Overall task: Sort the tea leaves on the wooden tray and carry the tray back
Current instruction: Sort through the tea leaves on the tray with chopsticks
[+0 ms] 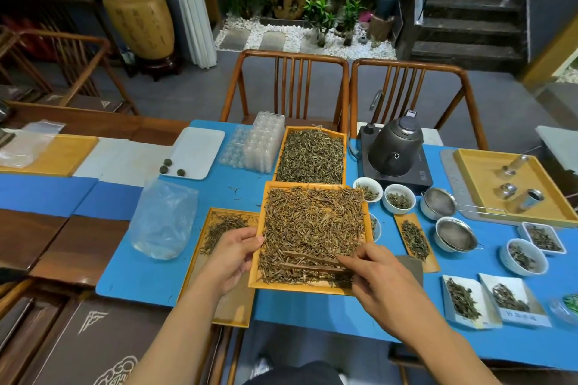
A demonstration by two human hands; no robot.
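1. Looking down through the head camera, I see a wooden tray (312, 286) heaped with golden-brown tea leaves (312, 222), held up just above a blue mat (156, 275) at the centre of the table.
2. My left hand (233, 255) grasps the tray's left rim, thumb over the edge and fingers curled beneath.
3. My right hand (375, 272) is at the tray's near right corner, fingertips pinching a thin wooden stick (312, 267) that lies across the leaves; whether this hand also bears the tray I cannot tell.
4. Partly under the held tray, to the left, lies a second tray (219, 259) with a small scatter of leaves.
5. Just beyond it sits a third tray (311, 159) full of greener leaves.
6. A crumpled clear plastic bag (164, 219) rests on the mat to the left.
7. To the right stand a dark kettle (395, 145), white cups of leaves (398, 198) and two metal strainers (438, 201).
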